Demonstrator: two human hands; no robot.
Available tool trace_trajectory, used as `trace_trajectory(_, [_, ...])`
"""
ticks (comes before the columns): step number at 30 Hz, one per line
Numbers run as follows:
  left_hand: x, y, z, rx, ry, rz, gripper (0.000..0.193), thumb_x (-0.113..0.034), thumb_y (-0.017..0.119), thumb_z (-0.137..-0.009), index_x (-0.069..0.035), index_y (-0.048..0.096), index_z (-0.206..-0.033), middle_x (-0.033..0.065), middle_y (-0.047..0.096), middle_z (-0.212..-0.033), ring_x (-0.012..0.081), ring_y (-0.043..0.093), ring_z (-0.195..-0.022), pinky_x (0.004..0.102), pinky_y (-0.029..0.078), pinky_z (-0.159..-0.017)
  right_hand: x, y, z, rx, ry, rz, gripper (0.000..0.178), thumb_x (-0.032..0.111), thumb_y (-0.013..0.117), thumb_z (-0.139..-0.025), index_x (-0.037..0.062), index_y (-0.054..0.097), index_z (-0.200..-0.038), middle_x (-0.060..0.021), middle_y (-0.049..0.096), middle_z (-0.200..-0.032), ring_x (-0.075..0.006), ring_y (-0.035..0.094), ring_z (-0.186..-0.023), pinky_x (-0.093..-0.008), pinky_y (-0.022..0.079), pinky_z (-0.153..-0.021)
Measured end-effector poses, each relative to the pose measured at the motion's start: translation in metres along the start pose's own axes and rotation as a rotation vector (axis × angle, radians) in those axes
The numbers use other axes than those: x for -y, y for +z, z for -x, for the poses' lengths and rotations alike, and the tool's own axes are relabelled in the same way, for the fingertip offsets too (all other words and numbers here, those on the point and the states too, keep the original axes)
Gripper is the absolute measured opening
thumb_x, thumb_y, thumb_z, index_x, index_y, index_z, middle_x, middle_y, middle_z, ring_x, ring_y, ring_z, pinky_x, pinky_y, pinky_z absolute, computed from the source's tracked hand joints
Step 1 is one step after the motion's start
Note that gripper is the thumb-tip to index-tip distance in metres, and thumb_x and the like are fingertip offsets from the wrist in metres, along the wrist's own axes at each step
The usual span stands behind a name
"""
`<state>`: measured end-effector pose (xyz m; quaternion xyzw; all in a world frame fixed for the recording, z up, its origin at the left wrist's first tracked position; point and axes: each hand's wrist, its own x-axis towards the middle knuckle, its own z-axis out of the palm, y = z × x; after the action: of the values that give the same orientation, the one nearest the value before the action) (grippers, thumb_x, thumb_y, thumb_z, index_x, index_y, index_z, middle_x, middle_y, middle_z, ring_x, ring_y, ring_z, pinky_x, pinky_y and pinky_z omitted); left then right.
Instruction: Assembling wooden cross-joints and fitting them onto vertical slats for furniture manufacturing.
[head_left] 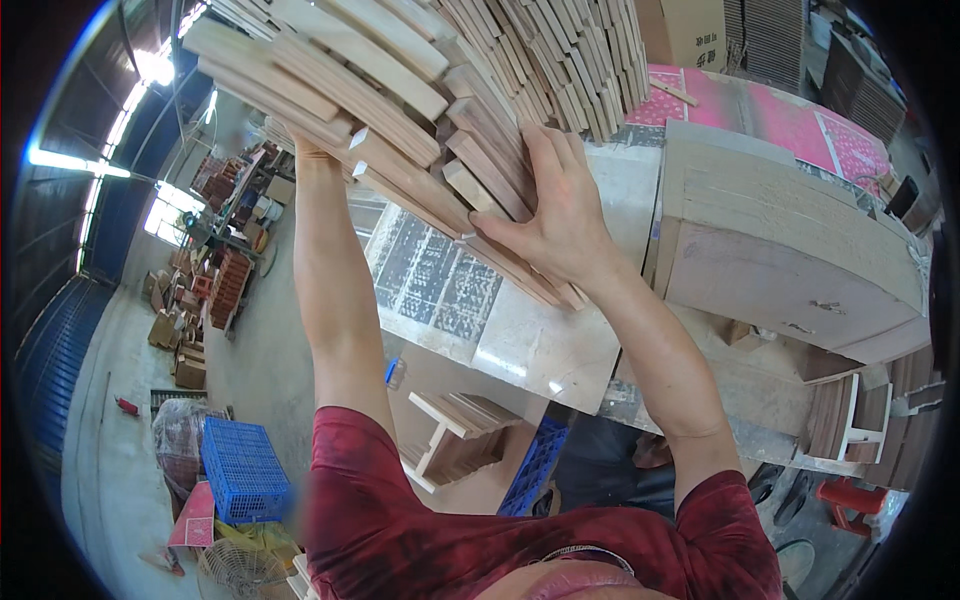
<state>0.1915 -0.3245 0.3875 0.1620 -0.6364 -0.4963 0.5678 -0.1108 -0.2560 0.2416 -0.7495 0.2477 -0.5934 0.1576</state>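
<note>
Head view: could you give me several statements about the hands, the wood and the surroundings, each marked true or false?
1. The right hand has its thumb and fingers against the wooden strips. True.
2. The left hand shows in full. False: the strips hide most of it.
3. The plastic crate at far left is yellow. False: it is blue.
4. The wearer's sleeves are red with dark blotches. True.
</note>
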Motion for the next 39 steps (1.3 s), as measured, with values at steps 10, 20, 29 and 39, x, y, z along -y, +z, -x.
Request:
trace_trajectory(10, [0.003, -0.047, 0.001, -0.126, 0.021, 0.027, 0.079, -0.054, 0.07, -0.085, -0.002, 0.052, -0.142, 0.018, 0.065, -0.132, 0.0343, 0.066, -0.118, 0.0516, 0.057, -0.099, -0.009, 0.002, -0.005, 0.002, -0.037, 0.058, 0.092, 0.035, 0.084, -0.067, -0.0157, 0.045, -0.132, -0.0291, 0.053, -0.123, -0.0439, 0.049, -0.116, -0.0478, 0.046, -0.101])
trace_trajectory(20, [-0.001, -0.03, 0.001, -0.141, 0.056, 0.029, 0.081, -0.053, 0.071, -0.084, -0.001, 0.051, -0.142, 0.0182, 0.064, -0.132, 0.0343, 0.066, -0.118, 0.0515, 0.058, -0.099, -0.008, -0.004, -0.004, 0.042, 0.027, 0.022, 0.091, 0.035, 0.084, -0.068, -0.016, 0.045, -0.132, -0.0294, 0.052, -0.123, -0.0432, 0.049, -0.118, -0.0474, 0.046, -0.101])
trace_trajectory(29, [0.004, -0.027, 0.025, -0.268, 0.077, -0.099, 0.091, -0.064, 0.072, -0.079, -0.004, 0.05, -0.144, 0.0168, 0.064, -0.133, 0.0341, 0.066, -0.117, 0.0524, 0.059, -0.096, -0.015, -0.005, -0.003, 0.036, 0.022, 0.05, 0.089, 0.035, 0.083, -0.068, -0.0138, 0.045, -0.132, -0.0284, 0.053, -0.124, -0.0433, 0.049, -0.117, -0.0468, 0.046, -0.101])
trace_trajectory(39, [-0.023, -0.055, 0.026, -0.326, -0.019, -0.112, 0.069, -0.051, 0.067, -0.089, -0.003, 0.057, -0.138, 0.0163, 0.067, -0.129, 0.0318, 0.068, -0.115, 0.0495, 0.061, -0.091, -0.006, -0.001, -0.013, 0.018, 0.124, -0.035, 0.085, 0.03, 0.082, -0.057, -0.0118, 0.05, -0.123, -0.0268, 0.057, -0.112, -0.0407, 0.054, -0.107, -0.0455, 0.047, -0.094])
